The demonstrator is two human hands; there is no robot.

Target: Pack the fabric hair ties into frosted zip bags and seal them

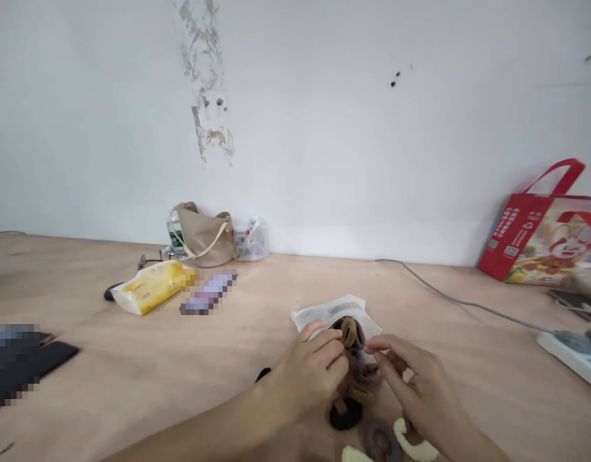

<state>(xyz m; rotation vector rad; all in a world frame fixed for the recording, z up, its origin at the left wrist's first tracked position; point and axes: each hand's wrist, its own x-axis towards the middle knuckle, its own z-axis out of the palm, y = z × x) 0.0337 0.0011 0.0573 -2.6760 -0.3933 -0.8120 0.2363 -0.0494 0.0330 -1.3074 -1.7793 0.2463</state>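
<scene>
A white plastic bag [331, 312] lies on the table with its mouth toward me. Fuzzy hair ties fill its opening, among them an olive one [348, 332] and a grey one [369, 372]. My left hand [314, 366] is at the bag's left side, fingers curled in beside the olive tie; what they grip is hidden. On the right, my right hand [415, 378] has thumb and forefinger brought together at the opening, and I cannot make out what is between them. Just below lie a black tie [346, 416], a dark grey tie [382, 441] and a cream one [418, 448].
A yellow tissue pack [153, 287], a phone [208, 293] and a beige handbag [206, 237] are at the back left. A dark flat item [30, 366] lies far left. To the right are a red shopping bag [531, 237], a grey cable [444, 295] and a power strip [572, 359].
</scene>
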